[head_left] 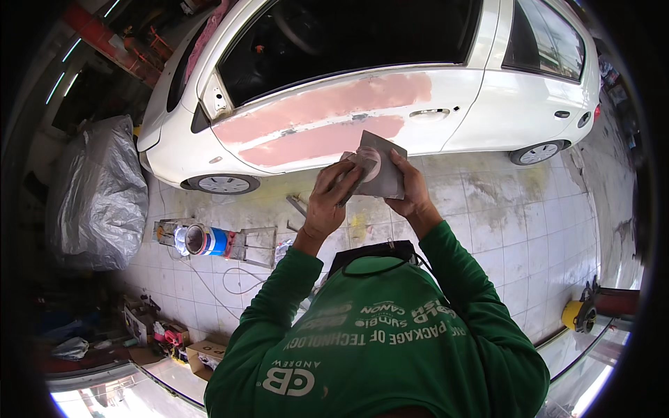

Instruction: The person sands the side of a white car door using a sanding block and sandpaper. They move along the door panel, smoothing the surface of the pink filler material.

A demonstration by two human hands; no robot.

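My right hand (412, 187) grips a flat grey square board (387, 182) by its right edge. A mound of pinkish body filler (370, 161) lies on the board's upper left part. My left hand (330, 198) is closed round a flat spreader (359, 180), whose blade meets the filler; the fingers partly hide it. Beyond both hands stands a white car (468, 104), side-on. Its front door carries two broad patches of pink filler (317, 145), with small grey bare spots between them.
An open can (217, 241) with a blue label lies on its side on a low metal stand (259, 245), left of me. A grey plastic cover (101, 198) drapes something at far left. Cardboard boxes (203, 357) sit at lower left. Thin hose or cable (237, 282) crosses the tiled floor.
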